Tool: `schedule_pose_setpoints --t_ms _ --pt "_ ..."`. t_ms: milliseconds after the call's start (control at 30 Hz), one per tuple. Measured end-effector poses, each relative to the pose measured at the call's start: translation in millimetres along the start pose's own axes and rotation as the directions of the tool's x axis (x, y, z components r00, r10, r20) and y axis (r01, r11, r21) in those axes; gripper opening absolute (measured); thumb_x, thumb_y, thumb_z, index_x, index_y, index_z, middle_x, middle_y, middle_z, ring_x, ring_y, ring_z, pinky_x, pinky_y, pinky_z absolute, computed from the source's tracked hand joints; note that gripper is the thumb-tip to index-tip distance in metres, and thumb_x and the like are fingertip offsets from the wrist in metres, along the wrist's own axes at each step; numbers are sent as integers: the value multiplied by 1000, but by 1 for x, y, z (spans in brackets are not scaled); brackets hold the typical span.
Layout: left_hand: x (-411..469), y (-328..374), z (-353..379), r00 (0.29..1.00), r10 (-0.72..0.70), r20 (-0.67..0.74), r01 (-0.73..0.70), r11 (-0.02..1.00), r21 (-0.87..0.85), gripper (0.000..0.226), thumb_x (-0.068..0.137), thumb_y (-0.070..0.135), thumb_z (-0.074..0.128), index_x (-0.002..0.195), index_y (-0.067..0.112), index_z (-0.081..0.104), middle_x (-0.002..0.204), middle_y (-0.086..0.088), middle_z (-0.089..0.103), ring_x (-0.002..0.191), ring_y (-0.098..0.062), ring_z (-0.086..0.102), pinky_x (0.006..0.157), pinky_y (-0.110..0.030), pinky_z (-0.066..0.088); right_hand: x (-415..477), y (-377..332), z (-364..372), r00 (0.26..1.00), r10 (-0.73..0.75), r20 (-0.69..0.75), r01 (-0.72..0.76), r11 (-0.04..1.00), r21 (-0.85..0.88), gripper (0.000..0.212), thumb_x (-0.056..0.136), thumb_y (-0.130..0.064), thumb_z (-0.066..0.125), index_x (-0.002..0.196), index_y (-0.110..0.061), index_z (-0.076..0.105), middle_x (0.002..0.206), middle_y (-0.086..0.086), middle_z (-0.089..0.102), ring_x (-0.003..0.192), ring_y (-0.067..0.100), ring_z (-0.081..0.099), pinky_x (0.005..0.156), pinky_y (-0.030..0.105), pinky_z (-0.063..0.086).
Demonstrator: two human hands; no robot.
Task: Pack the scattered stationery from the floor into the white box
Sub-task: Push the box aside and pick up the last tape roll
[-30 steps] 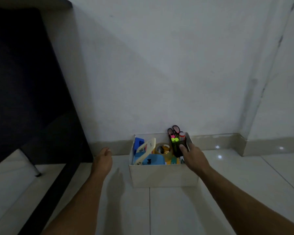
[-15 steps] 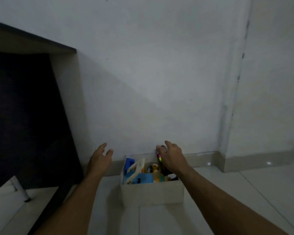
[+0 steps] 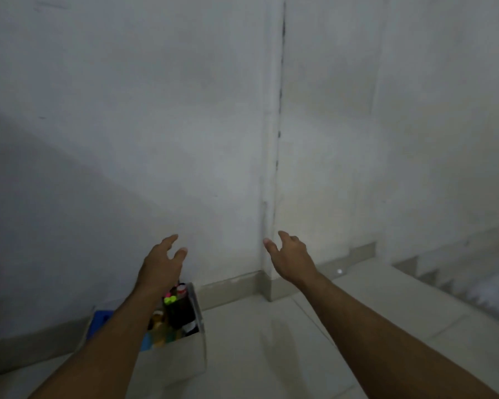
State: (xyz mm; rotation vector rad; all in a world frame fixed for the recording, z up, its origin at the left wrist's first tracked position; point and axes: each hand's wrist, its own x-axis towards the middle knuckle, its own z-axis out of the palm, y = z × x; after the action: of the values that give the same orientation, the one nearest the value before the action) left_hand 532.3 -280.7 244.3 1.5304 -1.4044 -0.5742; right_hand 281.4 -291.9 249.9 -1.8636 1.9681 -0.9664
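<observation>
White box [image 3: 173, 361] (packed) sits below both hands' spread fingers [image 3: 172, 240].

Below the left hand [image 3: 162, 266], the white box [image 3: 173, 367] shows matt, paper-like card walls; the marker caps [image 3: 170, 298] in it look like smooth plastic. Floor [image 3: 271, 341] under the right hand [image 3: 293, 259]: glossy, smooth tile. Wall [image 3: 156, 139] beyond both hands: matt paint, faintly uneven.

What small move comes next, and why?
Probably tilt the view down and scan the floor for leftovers: the left hand and right hand are open and empty, the white box already holds stationery, and no loose item shows there.
</observation>
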Motion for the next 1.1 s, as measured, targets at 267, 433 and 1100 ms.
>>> schedule_pose_setpoints --t_ms 267,433,1100 --pt "-2 16 49 995 43 88 -41 999 -26 49 96 30 53 143 21 42 146 -13 42 131 -30 43 107 -36 34 1 46 -41 994 75 -76 -79 996 -39 64 96 -52 37 146 -12 30 148 17 36 137 32 31 110 43 29" --pt "-4 18 78 988 64 138 -63 998 -13 47 96 31 53 141 22 44 144 -12 44 130 -29 44 106 -35 34 -5 71 -54 988 107 -107 -112 993 -39 64 96 -51 38 146 -11 30 147 18 36 136 33 32 110 43 29" --pt "-190 -120 272 713 -131 689 -172 920 353 61 88 37 60 144 29 37 143 -5 44 132 -25 41 108 -33 34 -175 291 9 860 509 30 -483 833 -269 62 96 -48 41 144 -10 33 146 19 39 135 34 33 108 44 32"
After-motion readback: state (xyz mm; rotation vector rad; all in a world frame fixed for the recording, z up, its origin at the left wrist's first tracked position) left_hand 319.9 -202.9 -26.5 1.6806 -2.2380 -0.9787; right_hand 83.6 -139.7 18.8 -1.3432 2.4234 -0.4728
